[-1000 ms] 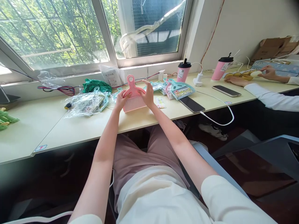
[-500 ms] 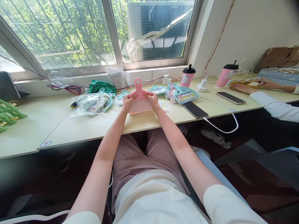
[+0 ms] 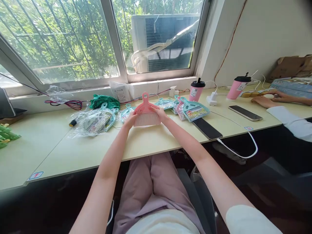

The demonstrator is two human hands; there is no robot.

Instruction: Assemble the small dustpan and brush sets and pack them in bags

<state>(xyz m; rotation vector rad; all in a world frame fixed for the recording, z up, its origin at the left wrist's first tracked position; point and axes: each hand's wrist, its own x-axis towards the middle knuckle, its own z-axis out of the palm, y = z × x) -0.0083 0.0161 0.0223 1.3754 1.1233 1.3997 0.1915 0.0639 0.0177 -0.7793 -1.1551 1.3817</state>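
Observation:
A small pink brush and dustpan set (image 3: pixel 146 114) stands tilted on the cream desk (image 3: pixel 80 149), handle loop up. My left hand (image 3: pixel 130 119) grips its left edge and my right hand (image 3: pixel 160 112) grips its right edge, fingers curled on the plastic. Behind it lie several teal dustpan sets (image 3: pixel 192 110), some with printed cards. To the left lies a heap of clear plastic bags (image 3: pixel 91 119) with more teal sets inside.
A black phone (image 3: pixel 207 128) on a white cable lies right of my hands. Two pink cups (image 3: pixel 197 91) and a second phone (image 3: pixel 245 112) stand further right, where another person's hands (image 3: pixel 264 101) rest. Green pieces (image 3: pixel 6 135) lie far left. Red wires (image 3: pixel 65 104) run along the sill.
My hands have lowered the pink set and closed on both its sides; a second ago the right fingers were raised at its top. The view has tipped up and the desk edge sits nearer.

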